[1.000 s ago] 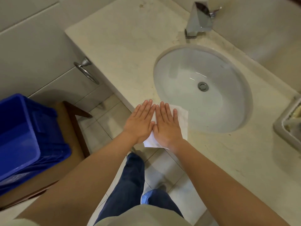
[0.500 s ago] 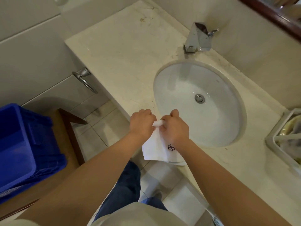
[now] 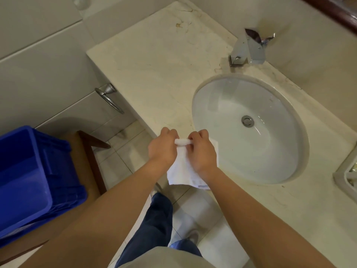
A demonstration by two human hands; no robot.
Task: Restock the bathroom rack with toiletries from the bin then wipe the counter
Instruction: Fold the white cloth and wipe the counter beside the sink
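- A second ago both palms lay flat on the small white terry cloth [image 3: 179, 171]. Now the fingers are curled over and its far edge is gathered into a short tight roll.
- The cloth sits on the near edge of the pale beige stone counter [image 3: 154, 64], just left of the oval white basin [image 3: 222, 105]. Its near half hangs off the edge towards the floor.
- The left hand [image 3: 164, 149] grips the left end of the roll, fingers and thumb wrapped round it.
- The right hand [image 3: 202, 151] clasps the right end the same way, and the two hands almost touch.
- The step looks like bunching the cloth into a pad for wiping. To do it well, keep both ends level so the roll stays even, and draw the hanging part up onto the stone before it slips off.
- Once the pad is firm, one hand should be enough. Long strokes from the far stained corner towards the basin would suit.
- The blue plastic bin [image 3: 29, 180] stands well apart at the near left.
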